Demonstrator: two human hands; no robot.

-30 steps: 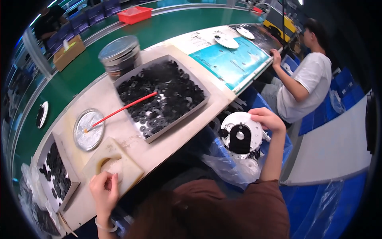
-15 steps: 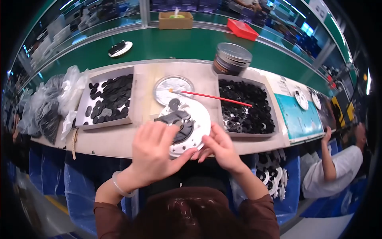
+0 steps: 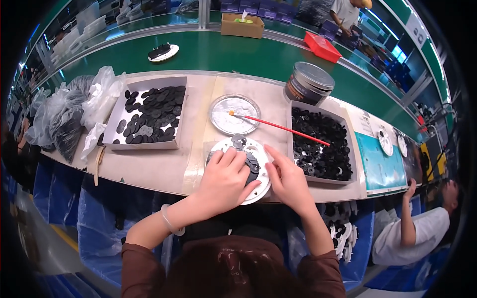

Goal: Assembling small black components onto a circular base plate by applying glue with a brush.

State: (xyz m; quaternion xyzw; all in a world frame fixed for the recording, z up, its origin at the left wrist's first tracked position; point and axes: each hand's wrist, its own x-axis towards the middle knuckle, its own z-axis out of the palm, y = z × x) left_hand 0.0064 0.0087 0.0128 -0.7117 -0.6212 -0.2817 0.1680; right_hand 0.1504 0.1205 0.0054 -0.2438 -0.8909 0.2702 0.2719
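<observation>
Your left hand (image 3: 226, 181) lies flat on the white disc (image 3: 242, 169), palm down, fingers spread over its dark centre, pressing rather than gripping; your right hand (image 3: 288, 181) rests against the disc's right rim, fingers extended along the edge, and whether they pinch the rim I cannot tell. The disc sits on the bench (image 3: 159, 166) at its near edge, directly before you; small black parts show on its top, beyond your left fingertips.

Just beyond the disc stands a round silver dish (image 3: 233, 114); a red stick (image 3: 278, 127) runs from that dish to the right, its far end over the right tray (image 3: 320, 144). That tray lies just right of the disc, heaped with black rings. The left tray (image 3: 146, 119) lies beyond and left of the disc, partly filled with black discs. A stack of round tins (image 3: 308, 83) stands beyond the right tray. Clear bags (image 3: 74, 111) of dark parts are piled well left of the disc, at the bench's left end.

Beyond the bench runs a green conveyor (image 3: 238, 54); it carries a white plate (image 3: 163, 52), a cardboard box (image 3: 242, 25) and a red bin (image 3: 322, 47). Another person (image 3: 415, 233) sits to the right of the disc, one arm raised to the bench.
</observation>
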